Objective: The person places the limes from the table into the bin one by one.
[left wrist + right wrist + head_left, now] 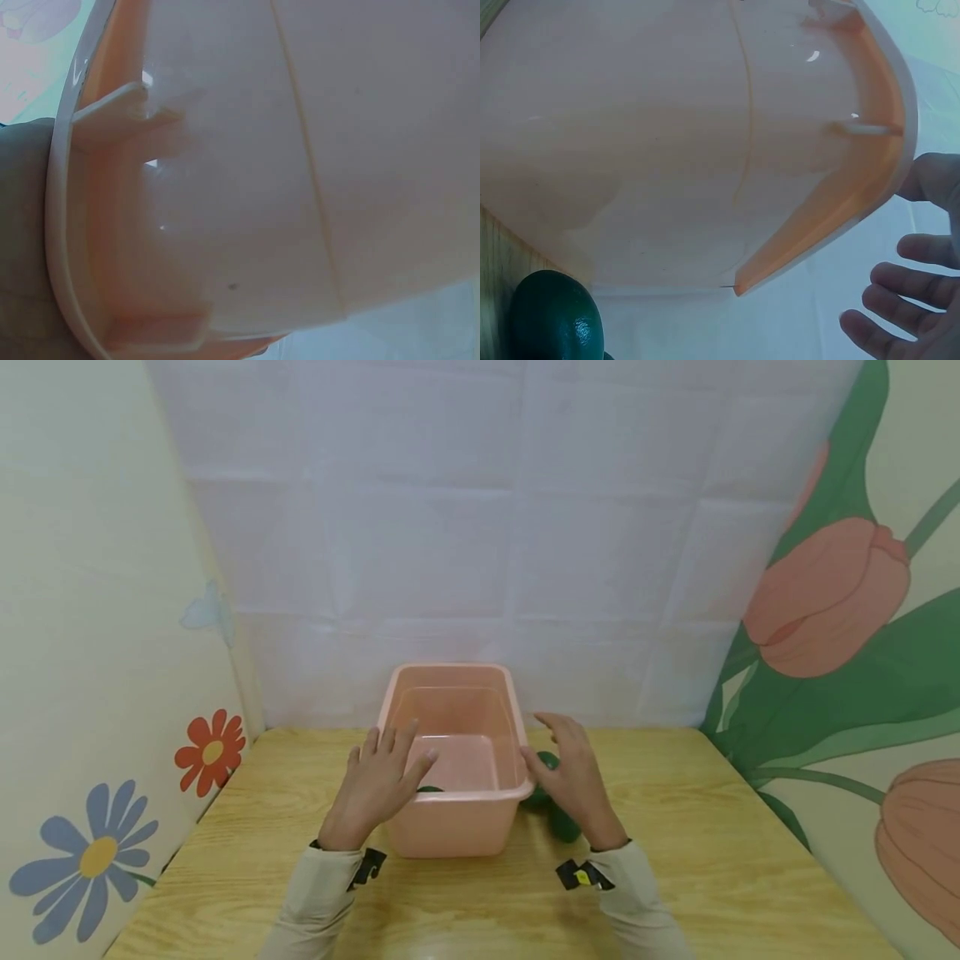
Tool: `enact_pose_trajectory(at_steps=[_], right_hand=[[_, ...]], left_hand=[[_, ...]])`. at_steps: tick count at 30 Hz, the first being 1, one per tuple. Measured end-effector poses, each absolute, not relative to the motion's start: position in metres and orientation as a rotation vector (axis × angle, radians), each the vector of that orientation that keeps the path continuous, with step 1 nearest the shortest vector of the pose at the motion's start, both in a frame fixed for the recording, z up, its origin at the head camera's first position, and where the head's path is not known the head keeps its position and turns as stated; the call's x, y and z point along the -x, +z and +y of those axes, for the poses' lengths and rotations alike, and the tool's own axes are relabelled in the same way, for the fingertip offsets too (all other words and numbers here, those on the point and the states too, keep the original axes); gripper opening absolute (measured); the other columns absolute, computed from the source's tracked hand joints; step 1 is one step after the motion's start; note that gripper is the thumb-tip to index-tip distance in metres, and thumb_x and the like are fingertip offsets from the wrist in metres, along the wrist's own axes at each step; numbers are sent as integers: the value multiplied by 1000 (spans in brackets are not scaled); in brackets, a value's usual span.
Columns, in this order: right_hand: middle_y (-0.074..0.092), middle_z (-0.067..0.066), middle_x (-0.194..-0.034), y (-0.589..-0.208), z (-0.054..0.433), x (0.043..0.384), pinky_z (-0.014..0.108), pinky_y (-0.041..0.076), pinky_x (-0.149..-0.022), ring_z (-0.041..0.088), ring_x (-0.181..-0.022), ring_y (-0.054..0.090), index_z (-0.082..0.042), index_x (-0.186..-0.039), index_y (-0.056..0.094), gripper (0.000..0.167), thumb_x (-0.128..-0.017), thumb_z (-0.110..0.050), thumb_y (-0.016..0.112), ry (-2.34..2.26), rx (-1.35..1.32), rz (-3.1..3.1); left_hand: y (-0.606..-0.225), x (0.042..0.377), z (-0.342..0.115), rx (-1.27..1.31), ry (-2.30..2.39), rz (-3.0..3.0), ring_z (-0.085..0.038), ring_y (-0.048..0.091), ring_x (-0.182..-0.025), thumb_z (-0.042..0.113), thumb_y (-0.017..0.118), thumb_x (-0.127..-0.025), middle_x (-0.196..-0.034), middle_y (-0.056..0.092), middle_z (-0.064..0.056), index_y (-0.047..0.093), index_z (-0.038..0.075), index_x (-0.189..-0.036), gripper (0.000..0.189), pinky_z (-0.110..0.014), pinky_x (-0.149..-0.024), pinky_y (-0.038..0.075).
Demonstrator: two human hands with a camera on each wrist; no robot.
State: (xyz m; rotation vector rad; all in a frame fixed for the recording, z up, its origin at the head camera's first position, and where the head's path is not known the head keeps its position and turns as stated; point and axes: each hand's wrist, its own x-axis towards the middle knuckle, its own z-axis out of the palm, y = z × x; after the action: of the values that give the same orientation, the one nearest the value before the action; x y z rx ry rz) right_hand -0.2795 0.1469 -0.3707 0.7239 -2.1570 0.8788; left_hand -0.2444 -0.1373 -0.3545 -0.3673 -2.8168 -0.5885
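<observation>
A pink plastic tub stands on the table. My left hand is over its left rim near the front corner, fingers spread; in the left wrist view only part of that hand shows past the rim. On the other side, my right hand has its thumb at the right rim and its fingers apart, holding nothing. Beneath and beside the right hand lie several dark green, smooth rounded things; one looks egg-shaped in the right wrist view. Inside the tub, a bit of something green shows above the front rim.
The wood-grain table extends to both sides of the tub. A white creased sheet hangs behind it. Flower-patterned panels stand at left and right.
</observation>
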Motion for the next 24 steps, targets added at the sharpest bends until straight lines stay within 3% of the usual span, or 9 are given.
enact_pose_trajectory(at_steps=[24], right_hand=[[60, 24, -126, -375, 155, 280, 51, 53, -86, 39, -114, 56, 6, -130, 59, 49, -87, -11, 78, 872, -692, -2153]], left_hand=[[-354, 244, -137, 355, -606, -2842, -53, 15, -146, 59, 31, -105, -157, 30, -28, 26, 13, -160, 72, -76, -108, 16]])
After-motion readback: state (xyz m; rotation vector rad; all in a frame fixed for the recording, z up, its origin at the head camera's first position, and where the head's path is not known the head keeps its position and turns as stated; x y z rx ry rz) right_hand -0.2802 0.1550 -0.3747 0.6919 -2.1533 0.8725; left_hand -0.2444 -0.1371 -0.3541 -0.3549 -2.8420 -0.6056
